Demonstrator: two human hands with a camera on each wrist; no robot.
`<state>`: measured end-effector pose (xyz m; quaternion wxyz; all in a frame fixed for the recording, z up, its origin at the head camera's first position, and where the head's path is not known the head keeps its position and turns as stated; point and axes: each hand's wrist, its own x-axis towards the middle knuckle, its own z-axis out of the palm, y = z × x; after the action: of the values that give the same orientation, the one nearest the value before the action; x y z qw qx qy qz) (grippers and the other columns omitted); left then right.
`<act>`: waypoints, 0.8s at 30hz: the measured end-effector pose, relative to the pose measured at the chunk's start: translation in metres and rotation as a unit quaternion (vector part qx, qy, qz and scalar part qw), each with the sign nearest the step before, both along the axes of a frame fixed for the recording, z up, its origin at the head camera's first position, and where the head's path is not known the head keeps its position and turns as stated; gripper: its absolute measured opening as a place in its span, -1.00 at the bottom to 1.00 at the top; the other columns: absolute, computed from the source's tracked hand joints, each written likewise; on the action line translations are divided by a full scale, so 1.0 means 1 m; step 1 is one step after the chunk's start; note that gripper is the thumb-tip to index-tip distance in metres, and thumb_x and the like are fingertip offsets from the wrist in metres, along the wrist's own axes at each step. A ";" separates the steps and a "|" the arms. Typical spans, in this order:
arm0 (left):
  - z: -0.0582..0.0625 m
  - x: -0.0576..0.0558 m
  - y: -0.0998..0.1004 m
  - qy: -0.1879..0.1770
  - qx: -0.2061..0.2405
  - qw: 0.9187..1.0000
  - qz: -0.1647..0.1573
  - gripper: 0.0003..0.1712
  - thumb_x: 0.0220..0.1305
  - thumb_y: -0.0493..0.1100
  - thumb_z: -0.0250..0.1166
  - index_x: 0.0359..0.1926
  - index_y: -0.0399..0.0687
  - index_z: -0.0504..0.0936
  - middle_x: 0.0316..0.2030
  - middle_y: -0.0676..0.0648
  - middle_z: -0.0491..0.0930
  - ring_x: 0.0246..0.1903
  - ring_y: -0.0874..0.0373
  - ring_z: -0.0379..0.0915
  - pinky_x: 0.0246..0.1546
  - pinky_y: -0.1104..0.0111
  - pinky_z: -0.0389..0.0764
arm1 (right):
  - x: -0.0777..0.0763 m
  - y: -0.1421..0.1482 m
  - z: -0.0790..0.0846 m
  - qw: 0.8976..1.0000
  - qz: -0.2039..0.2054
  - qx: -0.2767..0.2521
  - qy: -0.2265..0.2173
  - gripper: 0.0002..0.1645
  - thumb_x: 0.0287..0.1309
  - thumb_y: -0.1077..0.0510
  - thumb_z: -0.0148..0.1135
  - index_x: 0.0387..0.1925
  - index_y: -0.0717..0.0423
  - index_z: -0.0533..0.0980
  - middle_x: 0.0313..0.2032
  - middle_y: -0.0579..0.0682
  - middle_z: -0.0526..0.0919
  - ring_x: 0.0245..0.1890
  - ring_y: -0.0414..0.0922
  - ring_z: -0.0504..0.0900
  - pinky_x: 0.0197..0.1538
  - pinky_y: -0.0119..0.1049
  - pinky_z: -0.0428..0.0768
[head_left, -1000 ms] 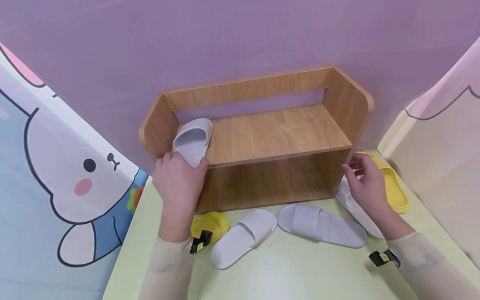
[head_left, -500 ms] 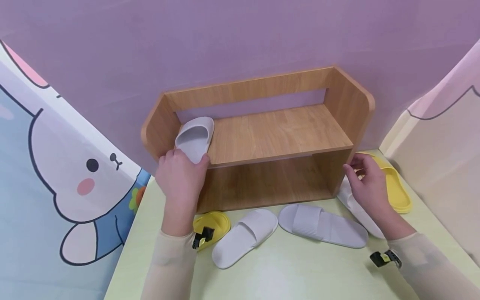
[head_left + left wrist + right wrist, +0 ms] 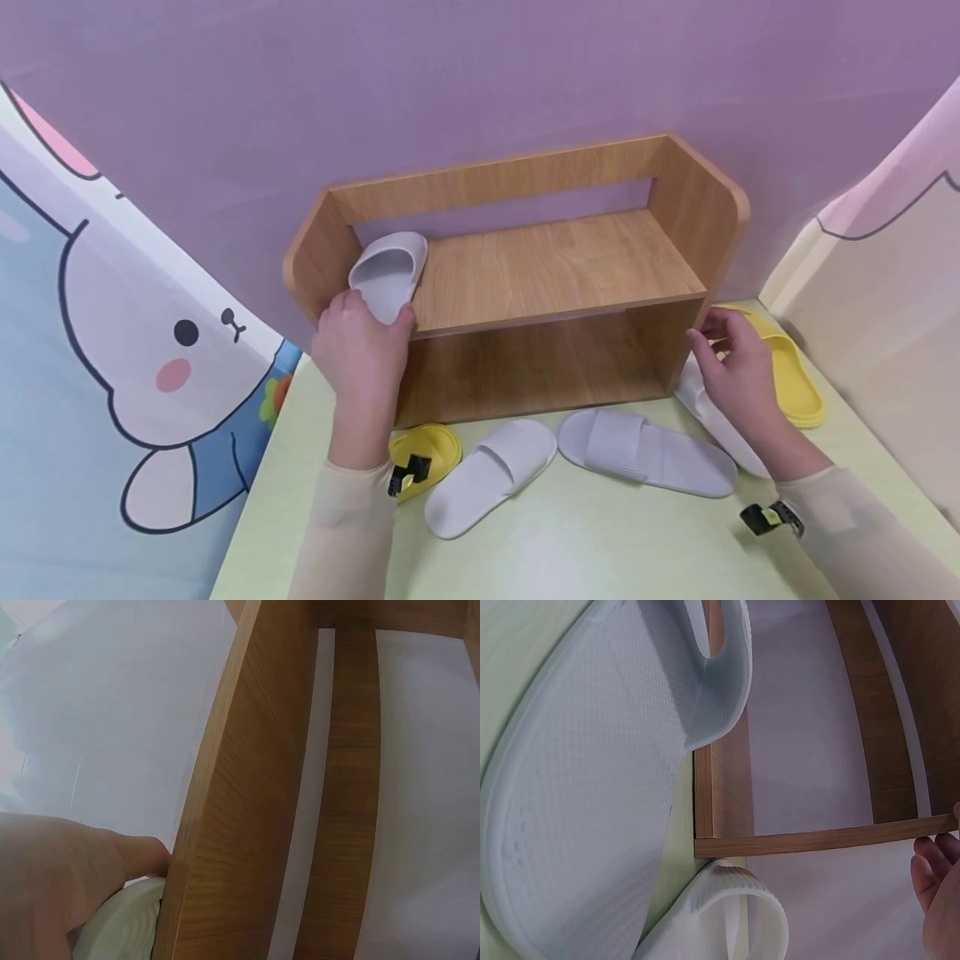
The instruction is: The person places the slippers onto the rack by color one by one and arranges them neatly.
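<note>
A light grey slipper (image 3: 388,271) lies at the left end of the upper shelf of a wooden shoe rack (image 3: 555,258), its toe toward the back. My left hand (image 3: 362,350) grips its heel end at the shelf's front edge, thumb on the right side and fingers on the left. In the left wrist view the slipper's heel (image 3: 124,922) shows under the hand, beside the board. My right hand (image 3: 735,358) holds the front edge of the rack's right side panel, its curled fingers (image 3: 930,862) on the outer face. The thumb is mostly cut off in the right wrist view.
On the pale green table (image 3: 570,542), before the rack, lie a yellow slipper (image 3: 442,454), a white slipper (image 3: 491,475) and a grey slipper (image 3: 645,450). Another white slipper (image 3: 720,425) and a yellow slipper (image 3: 795,375) lie by the right hand. A purple backdrop (image 3: 480,83) stands behind.
My left hand and the grey slipper have shifted slightly toward the back of the upper shelf. The right hand stays at the side panel, and the other slippers have not moved.
</note>
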<state>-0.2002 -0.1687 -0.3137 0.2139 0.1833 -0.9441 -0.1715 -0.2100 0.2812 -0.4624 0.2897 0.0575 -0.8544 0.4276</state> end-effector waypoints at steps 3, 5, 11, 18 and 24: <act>0.000 -0.002 0.000 0.002 -0.001 1.000 0.000 -0.10 0.38 0.30 0.44 0.41 -0.33 0.58 0.33 -0.35 0.62 0.25 -0.30 0.57 0.28 -0.22 0.61 | -0.001 0.001 0.000 1.000 -0.002 0.000 0.003 -0.62 0.51 0.22 0.38 0.24 0.24 0.55 0.01 0.17 0.74 -0.13 -0.39 0.53 -0.07 -0.69 0.45; 0.000 -0.002 0.000 0.001 -0.001 1.000 -0.001 -0.10 0.39 0.31 0.42 0.38 -0.35 0.58 0.31 -0.35 0.63 0.22 -0.30 0.58 0.25 -0.22 0.62 | -0.001 0.002 -0.001 1.000 -0.003 0.000 0.002 -0.61 0.51 0.21 0.38 0.25 0.24 0.55 0.02 0.18 0.73 -0.13 -0.40 0.52 -0.07 -0.69 0.44; -0.001 0.001 -0.002 0.014 0.009 1.000 -0.004 -0.12 0.46 0.34 0.33 0.37 -0.36 0.59 0.27 -0.34 0.64 0.18 -0.28 0.61 0.22 -0.19 0.68 | 0.000 0.001 -0.002 1.000 -0.001 -0.004 -0.006 -0.60 0.52 0.18 0.38 0.26 0.23 0.55 0.02 0.17 0.73 -0.12 -0.38 0.52 -0.08 -0.68 0.44; -0.002 0.016 -0.006 0.097 0.044 0.994 -0.033 -0.18 0.50 0.32 0.31 0.42 -0.26 0.61 0.36 -0.27 0.63 0.33 -0.21 0.55 0.35 -0.14 0.62 | 0.001 -0.001 -0.001 1.000 -0.003 -0.002 -0.002 -0.61 0.52 0.20 0.38 0.25 0.25 0.55 0.01 0.18 0.73 -0.14 -0.39 0.52 -0.08 -0.67 0.44; -0.016 0.027 -0.021 0.276 0.077 0.953 -0.100 -0.49 0.54 0.09 0.33 0.24 -0.19 0.71 0.19 -0.16 0.70 0.23 -0.06 0.59 0.28 0.00 0.65 | 0.001 -0.001 0.000 1.000 -0.007 -0.001 0.007 -0.63 0.51 0.22 0.38 0.23 0.26 0.55 -0.01 0.18 0.73 -0.14 -0.39 0.52 -0.09 -0.66 0.45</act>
<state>-0.1736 -0.1899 -0.3295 0.4334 0.0498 -0.8453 -0.3085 -0.2086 0.2803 -0.4626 0.2989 0.0542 -0.8524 0.4256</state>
